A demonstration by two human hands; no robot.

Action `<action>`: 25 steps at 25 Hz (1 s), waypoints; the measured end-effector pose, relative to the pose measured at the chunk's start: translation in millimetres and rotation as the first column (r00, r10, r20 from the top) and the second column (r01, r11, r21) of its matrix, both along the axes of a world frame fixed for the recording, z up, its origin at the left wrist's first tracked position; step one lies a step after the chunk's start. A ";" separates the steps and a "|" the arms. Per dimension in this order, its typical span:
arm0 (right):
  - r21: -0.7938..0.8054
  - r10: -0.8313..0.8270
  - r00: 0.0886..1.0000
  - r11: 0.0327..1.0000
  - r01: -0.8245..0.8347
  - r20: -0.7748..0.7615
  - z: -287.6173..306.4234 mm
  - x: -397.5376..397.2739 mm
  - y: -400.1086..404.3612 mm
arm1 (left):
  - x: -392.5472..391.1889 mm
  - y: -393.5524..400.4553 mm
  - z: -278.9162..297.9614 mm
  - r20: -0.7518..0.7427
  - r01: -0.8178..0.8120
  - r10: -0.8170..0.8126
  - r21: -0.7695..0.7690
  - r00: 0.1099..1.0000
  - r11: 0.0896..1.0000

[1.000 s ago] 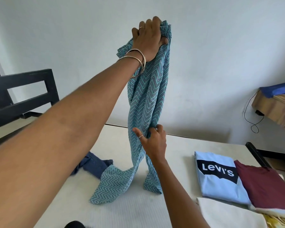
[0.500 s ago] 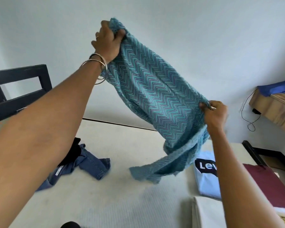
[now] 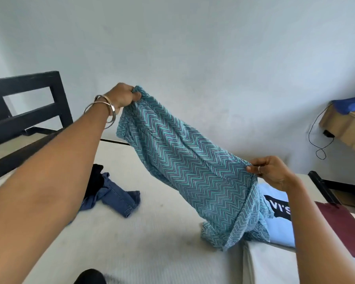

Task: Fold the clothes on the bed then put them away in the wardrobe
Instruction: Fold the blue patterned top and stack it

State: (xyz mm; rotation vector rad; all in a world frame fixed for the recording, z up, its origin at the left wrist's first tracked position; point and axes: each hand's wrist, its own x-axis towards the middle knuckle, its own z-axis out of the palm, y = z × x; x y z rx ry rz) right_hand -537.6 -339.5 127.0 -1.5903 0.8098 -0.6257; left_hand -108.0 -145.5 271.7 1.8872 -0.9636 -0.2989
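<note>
The left hand (image 3: 122,95) grips one end of the teal zigzag garment (image 3: 189,169) with fingers curled around the bunched cloth, high above the far side of the bed (image 3: 162,238). The right hand (image 3: 272,173) pinches the garment's other side between thumb and fingers, lower and nearer the right edge of the bed. The cloth hangs stretched between the two hands, and its lower end droops down to touch the folded clothes at the right edge. There, three folded pieces are visible: one light blue T-shirt (image 3: 279,228) with a dark printed logo, one maroon shirt (image 3: 342,226) beside it, and one white piece (image 3: 271,265) nearer to the person. Near the left edge lies one pair of blue jeans (image 3: 119,197), unfolded, with one black garment (image 3: 95,179) against it. The middle of the mattress between the jeans and the folded pieces is bare.
</note>
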 end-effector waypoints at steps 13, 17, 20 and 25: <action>-0.246 -0.173 0.979 0.959 0.142 -0.110 -56.9 24.8 -5.3 | 0.2 1.3 -57.7 -0.126 0.119 -0.128 -0.073 0.984 0.990; -0.481 -0.332 0.916 0.855 0.193 -0.224 -48.4 34.8 -16.1 | 28.5 -3.8 -76.6 0.281 -0.178 0.134 0.139 0.950 0.974; -0.626 -0.534 0.841 0.685 0.372 -0.085 -27.5 49.2 -11.1 | 27.3 -6.5 -95.7 0.212 -0.315 0.326 -0.085 0.921 0.945; -0.572 -0.245 0.959 0.811 0.125 -0.139 -75.9 69.0 37.5 | 29.4 54.6 -172.0 -0.511 -0.404 0.186 -0.357 0.839 0.842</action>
